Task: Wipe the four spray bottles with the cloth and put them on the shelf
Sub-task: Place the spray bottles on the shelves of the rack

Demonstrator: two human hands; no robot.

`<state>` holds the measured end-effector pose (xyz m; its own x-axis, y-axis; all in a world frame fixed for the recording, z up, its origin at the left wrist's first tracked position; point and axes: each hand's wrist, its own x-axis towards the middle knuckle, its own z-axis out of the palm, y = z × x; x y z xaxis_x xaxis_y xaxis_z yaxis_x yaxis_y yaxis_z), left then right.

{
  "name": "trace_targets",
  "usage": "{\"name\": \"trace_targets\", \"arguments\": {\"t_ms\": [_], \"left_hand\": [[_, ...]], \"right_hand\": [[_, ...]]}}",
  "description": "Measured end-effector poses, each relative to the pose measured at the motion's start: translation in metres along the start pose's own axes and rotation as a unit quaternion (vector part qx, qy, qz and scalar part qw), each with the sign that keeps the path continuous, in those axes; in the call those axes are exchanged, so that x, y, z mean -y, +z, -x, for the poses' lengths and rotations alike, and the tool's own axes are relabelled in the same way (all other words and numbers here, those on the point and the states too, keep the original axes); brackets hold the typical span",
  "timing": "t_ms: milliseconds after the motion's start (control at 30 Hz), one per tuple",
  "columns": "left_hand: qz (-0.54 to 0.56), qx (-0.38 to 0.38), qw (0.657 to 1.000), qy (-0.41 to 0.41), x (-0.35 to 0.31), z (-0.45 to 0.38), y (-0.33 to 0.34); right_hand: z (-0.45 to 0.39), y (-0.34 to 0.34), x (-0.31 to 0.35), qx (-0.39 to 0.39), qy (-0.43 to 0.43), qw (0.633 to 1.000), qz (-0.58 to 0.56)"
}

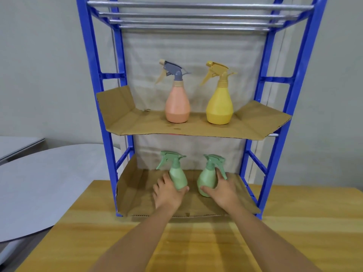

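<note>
At the far left a pale grey round table (49,183) sits beside the wooden table (196,242), which runs across the foreground. On the wooden table stands a blue shelf (94,75) with silver rails across its top tier and cardboard liners on its 2 lower tiers.

On the middle tier's cardboard liner (137,124), the pink spray bottle (177,107) with a grey and beige trigger head stands upright, left of centre. Just to its right, apart from it, stands the yellow spray bottle (219,107), also upright. Both nozzles point left.

On the bottom tier's cardboard (133,189), the left hand (167,193) grips the left green spray bottle (177,177) low on its body, thumb curled round the front and fingers spread along its left side. This bottle leans slightly, its trigger head pointing left. Near it, not touching, the right green spray bottle (207,178) is held by the right hand (224,191), thumb pressed against the front of the base and fingers wrapped over the right shoulder of the body, just below the trigger. It tilts a little to the right. Whether either green bottle's base rests fully on the cardboard cannot be told.

Both bare forearms reach in from the bottom edge across the wooden table.
</note>
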<state>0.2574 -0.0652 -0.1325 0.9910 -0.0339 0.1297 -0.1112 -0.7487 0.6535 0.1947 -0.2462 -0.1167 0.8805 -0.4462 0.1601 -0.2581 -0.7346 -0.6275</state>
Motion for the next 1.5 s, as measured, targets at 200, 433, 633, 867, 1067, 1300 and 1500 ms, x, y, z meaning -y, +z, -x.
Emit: {"name": "trace_targets", "arguments": {"t_ms": [200, 433, 633, 867, 1067, 1300, 1500], "left_hand": [[0.039, 0.013, 0.999, 0.006, 0.007, -0.002, -0.01], [0.064, 0.047, 0.997, 0.024, 0.015, -0.008, -0.019], [0.062, 0.049, 0.996, 0.04, 0.018, -0.005, -0.018], [0.068, 0.049, 0.995, 0.05, 0.019, -0.007, -0.016], [0.069, 0.046, 0.995, 0.051, 0.02, -0.007, -0.012], [0.052, 0.039, 0.996, 0.065, 0.019, -0.008, -0.007], [0.051, 0.043, 0.995, 0.068, 0.018, -0.014, -0.004]], "right_hand": [[0.002, 0.003, 0.001, 0.052, 0.035, 0.998, 0.007], [0.01, -0.007, 0.002, 0.017, -0.005, 1.0, 0.006], [0.012, 0.002, 0.011, -0.008, 0.016, 0.997, 0.071], [0.014, 0.004, 0.013, 0.012, 0.01, 1.0, -0.005], [0.015, -0.001, 0.006, -0.064, 0.055, 0.992, 0.094], [0.012, -0.003, 0.001, -0.072, 0.059, 0.989, 0.112], [0.009, 0.002, 0.001, -0.09, 0.067, 0.988, 0.107]]}}
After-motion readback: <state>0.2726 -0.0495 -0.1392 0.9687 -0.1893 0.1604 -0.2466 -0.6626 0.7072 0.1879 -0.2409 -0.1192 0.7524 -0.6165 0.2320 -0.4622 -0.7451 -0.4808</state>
